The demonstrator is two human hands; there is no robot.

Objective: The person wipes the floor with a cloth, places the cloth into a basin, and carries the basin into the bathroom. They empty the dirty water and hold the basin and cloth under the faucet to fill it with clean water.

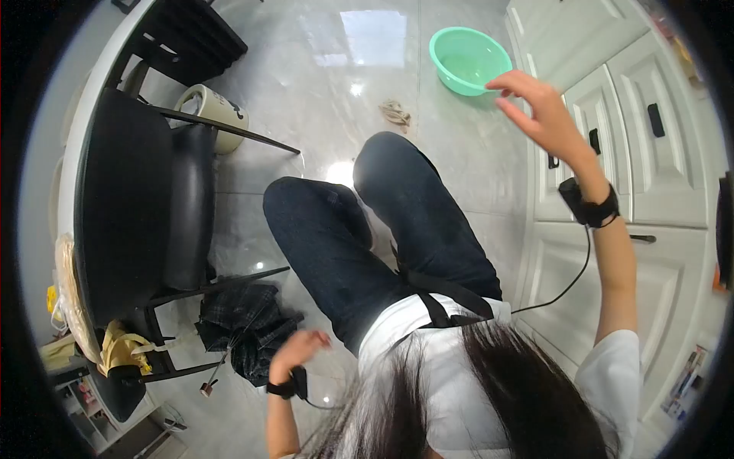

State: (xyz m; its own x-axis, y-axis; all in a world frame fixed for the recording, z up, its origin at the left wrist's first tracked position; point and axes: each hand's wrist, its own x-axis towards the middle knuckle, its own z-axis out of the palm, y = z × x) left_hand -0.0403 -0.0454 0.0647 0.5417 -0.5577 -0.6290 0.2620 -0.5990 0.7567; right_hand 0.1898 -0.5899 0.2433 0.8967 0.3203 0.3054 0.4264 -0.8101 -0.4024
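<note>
Nearest my head camera, long dark hair (527,398) hangs down; past it I see the right hand (534,107) stretched forward, wrist bent inward, grip released with thumb and fingers parted at the near right rim of the green basin (462,61) on the floor (474,172), contact unclear. The left hand (300,350) sits low beside the left thigh (329,252), fingers loosely curled, grip slack.
</note>
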